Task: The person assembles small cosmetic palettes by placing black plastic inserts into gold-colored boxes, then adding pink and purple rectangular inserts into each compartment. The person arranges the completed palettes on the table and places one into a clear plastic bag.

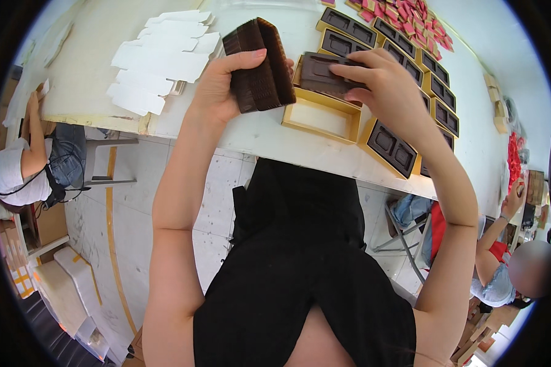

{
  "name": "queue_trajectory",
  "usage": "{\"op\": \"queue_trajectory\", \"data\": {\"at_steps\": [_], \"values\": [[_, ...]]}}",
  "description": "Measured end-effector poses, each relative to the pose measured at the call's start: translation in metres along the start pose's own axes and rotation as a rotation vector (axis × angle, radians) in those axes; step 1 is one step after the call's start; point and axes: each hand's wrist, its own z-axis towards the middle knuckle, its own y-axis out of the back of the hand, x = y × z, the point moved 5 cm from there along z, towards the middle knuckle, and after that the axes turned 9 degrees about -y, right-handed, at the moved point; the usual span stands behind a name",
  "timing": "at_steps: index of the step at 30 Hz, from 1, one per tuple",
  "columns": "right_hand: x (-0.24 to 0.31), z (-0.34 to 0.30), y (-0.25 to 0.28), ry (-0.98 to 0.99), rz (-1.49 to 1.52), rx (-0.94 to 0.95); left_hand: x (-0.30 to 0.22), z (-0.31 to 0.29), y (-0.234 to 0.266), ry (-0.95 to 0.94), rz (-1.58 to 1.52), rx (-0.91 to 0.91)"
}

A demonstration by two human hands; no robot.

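Observation:
My left hand grips a thick stack of nested dark brown plastic tray inserts, held tilted above the table. My right hand holds a single brown tray insert with two recesses, its fingers closed on the right end. That insert is over a gold-rimmed box, and its lower part hides most of the box. Directly in front sits an open gold box with a pale bottom and no insert. To the right, several gold boxes have dark inserts in them, the nearest box close to the table edge.
Flat white cartons lie overlapped on the table at left. Small pink and gold pieces are heaped at the far right. A person is at the far left, another person at the right. The table edge runs before me.

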Motion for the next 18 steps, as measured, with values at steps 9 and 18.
{"op": "queue_trajectory", "data": {"at_steps": [9, 18], "values": [[0.006, -0.001, -0.010, -0.049, -0.206, -0.043, 0.005, -0.003, -0.002, -0.004, -0.041, -0.004], [0.005, -0.007, -0.034, -0.081, -0.074, 0.068, 0.003, -0.004, -0.002, -0.030, 0.085, -0.035]]}}
